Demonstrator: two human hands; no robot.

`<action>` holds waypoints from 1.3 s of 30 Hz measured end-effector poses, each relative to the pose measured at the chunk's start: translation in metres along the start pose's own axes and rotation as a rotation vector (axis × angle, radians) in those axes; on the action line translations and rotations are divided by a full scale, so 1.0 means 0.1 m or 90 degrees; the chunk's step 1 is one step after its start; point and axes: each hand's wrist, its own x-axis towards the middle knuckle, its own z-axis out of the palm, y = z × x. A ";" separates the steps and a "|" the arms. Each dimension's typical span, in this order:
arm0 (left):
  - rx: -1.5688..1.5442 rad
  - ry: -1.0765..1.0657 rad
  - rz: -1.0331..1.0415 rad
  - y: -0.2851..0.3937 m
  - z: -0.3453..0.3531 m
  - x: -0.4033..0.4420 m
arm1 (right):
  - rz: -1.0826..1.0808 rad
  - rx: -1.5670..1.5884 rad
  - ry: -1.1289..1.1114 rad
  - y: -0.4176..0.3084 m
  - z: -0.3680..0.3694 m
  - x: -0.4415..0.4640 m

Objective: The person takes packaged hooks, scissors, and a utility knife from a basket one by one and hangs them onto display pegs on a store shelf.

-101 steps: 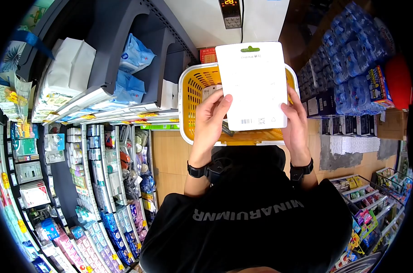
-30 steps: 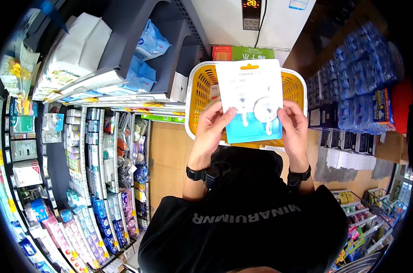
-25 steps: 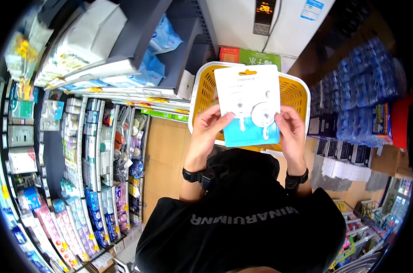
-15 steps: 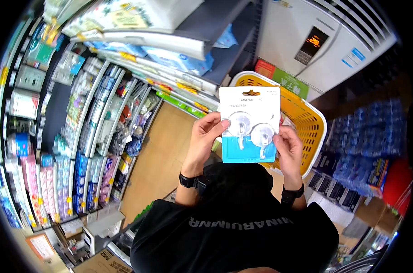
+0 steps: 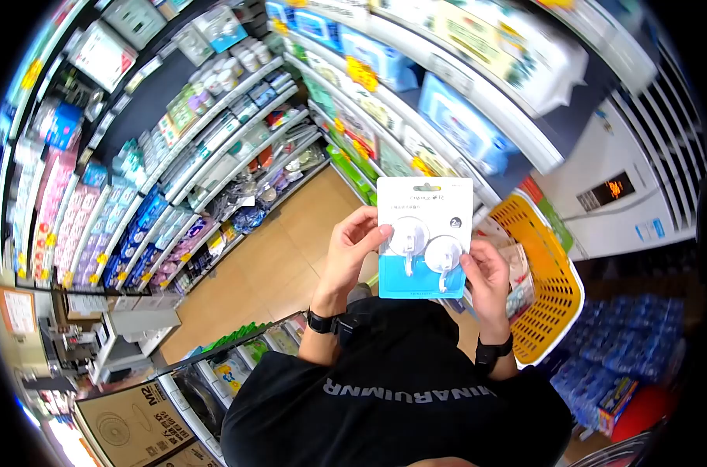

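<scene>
A blister pack of suction hooks (image 5: pixel 423 237), white above and blue below, is held up before my chest in the head view. Two clear round suction cups with hooks show through its front. My left hand (image 5: pixel 349 253) pinches the pack's left edge, thumb on the front. On the opposite edge, my right hand (image 5: pixel 490 280) grips it with the thumb in front and the fingers partly hidden behind. Just beyond my right hand stands a yellow shopping basket (image 5: pixel 552 300) with some packaged goods inside, partly covered by the pack and hand.
Shelves of packaged goods (image 5: pixel 155 206) line the left. Another shelf with blue packs (image 5: pixel 462 124) runs along the far side. A white appliance with a lit display (image 5: pixel 610 191) stands at right, near bundled bottles (image 5: pixel 622 335). A cardboard box (image 5: pixel 131 420) lies at lower left.
My view has turned toward the left shelves, so the basket and appliance appear farther right and lower. Both hands still hold the pack, which sits slightly lower in view.
</scene>
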 end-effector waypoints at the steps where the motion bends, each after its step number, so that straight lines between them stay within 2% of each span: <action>1: -0.003 0.018 0.009 0.09 -0.11 -0.06 | 0.004 0.000 -0.016 0.00 0.15 0.04; 6: -0.014 0.050 0.127 0.45 -0.77 -0.16 | 0.032 0.011 -0.094 0.12 0.84 0.38; 11: 0.010 0.143 0.200 0.85 -1.38 -0.28 | 0.035 0.013 -0.151 0.36 1.58 0.66; 19: 0.052 0.213 0.227 1.23 -2.19 -0.29 | 0.001 -0.028 -0.103 0.58 2.54 0.95; 30: 0.024 0.252 0.212 1.44 -2.72 0.10 | -0.028 -0.114 -0.118 0.59 3.05 1.37; 39: 0.028 0.262 0.187 1.65 -3.14 0.70 | -0.017 -0.168 -0.167 0.82 3.42 2.26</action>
